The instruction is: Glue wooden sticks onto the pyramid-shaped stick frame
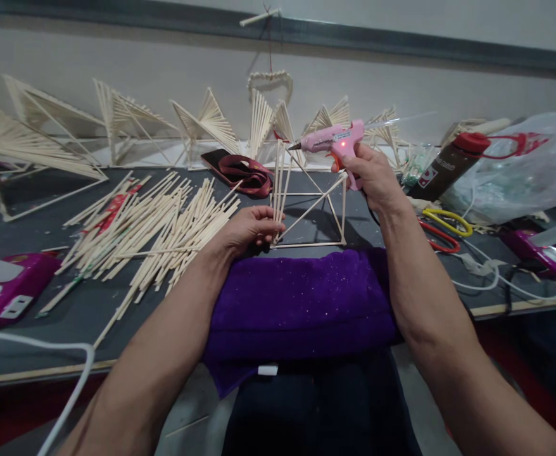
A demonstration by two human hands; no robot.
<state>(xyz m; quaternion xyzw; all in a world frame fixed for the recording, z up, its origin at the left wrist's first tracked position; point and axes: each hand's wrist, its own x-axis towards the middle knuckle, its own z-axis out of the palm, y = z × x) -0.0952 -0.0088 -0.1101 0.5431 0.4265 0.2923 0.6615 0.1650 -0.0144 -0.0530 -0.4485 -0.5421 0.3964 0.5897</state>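
Note:
A pink hot glue gun point(337, 139) is gripped in my right hand point(373, 174), its dark nozzle pointing left and a small light glowing on its body. Below it, on the grey table, stands a small open frame of thin wooden sticks point(309, 244). My left hand point(258, 227) pinches the frame's near-left corner, where several upright sticks rise close together. The nozzle is near the tops of those sticks; whether it touches them I cannot tell. A folded purple towel point(301, 304) lies between my forearms, at the table's front edge.
Loose wooden sticks point(159, 228) lie piled on the left. Stick models point(206, 123) line the wall behind. To the right are a dark bottle with a red cap point(449, 164), scissors point(444, 221), a plastic bag point(525, 164) and white cables point(482, 285). A dark-red strap point(244, 174) lies behind the frame.

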